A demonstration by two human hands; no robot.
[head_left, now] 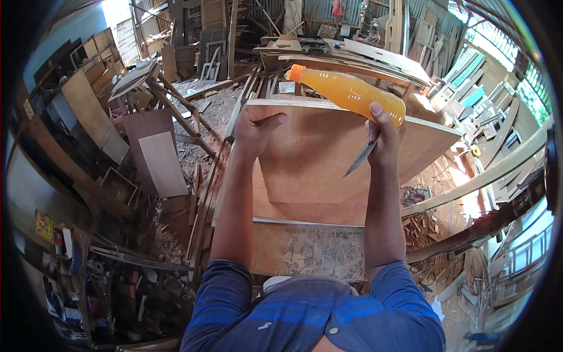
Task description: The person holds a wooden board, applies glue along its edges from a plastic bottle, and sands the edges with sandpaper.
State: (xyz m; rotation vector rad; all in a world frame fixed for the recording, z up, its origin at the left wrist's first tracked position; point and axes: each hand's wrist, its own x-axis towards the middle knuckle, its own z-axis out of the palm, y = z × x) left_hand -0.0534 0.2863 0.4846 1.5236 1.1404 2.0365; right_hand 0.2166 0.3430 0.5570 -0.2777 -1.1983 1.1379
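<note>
The right hand (385, 141) clamps bottle (346, 91) and blade (359, 160), probably to carry both. Left hand (255, 134), apart, is beside a board (316, 158); grip unclear.

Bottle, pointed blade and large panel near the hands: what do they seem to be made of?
Bottle: smooth, see-through, probably plastic, from its glossy highlights and translucent orange look. Blade: dull grey, likely metal, from its thin tapering shape. Panel: apparently bare plywood, from its layered pale edge and reddish-brown face.
</note>
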